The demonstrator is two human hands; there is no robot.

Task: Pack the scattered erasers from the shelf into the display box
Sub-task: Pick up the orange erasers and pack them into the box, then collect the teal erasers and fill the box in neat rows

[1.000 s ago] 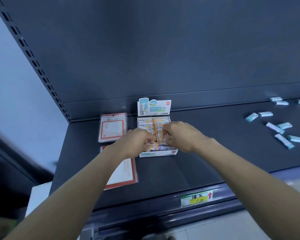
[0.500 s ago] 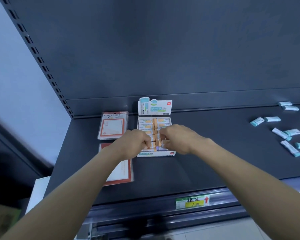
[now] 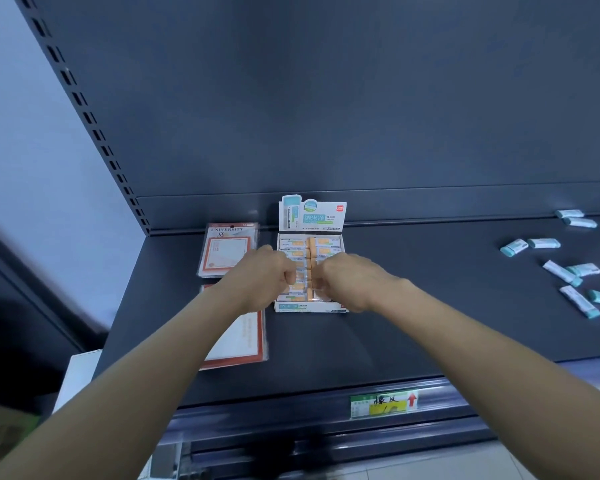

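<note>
The white display box [image 3: 310, 307] stands on the dark shelf [image 3: 413, 323] with its header card [image 3: 312, 214] upright at the back. Rows of orange-sleeved erasers [image 3: 324, 242] fill it. Both my hands are over the box's middle. My left hand [image 3: 260, 275] and my right hand [image 3: 349, 282] have curled fingers, fingertips pinching at erasers in the middle rows; the exact grip is hidden under the knuckles. Several teal-and-white erasers [image 3: 515, 246] lie scattered far to the right on the shelf, away from both hands.
Two orange-bordered packs in plastic lie left of the box, one at the back [image 3: 227, 249] and one nearer [image 3: 239, 337] under my left forearm. A price label [image 3: 383, 405] sits on the shelf's front rail. The shelf's back panel rises just behind the box.
Both hands stay over the box's middle, with only small finger shifts. The view has swung slightly left, so the scattered erasers sit nearer the right edge.
</note>
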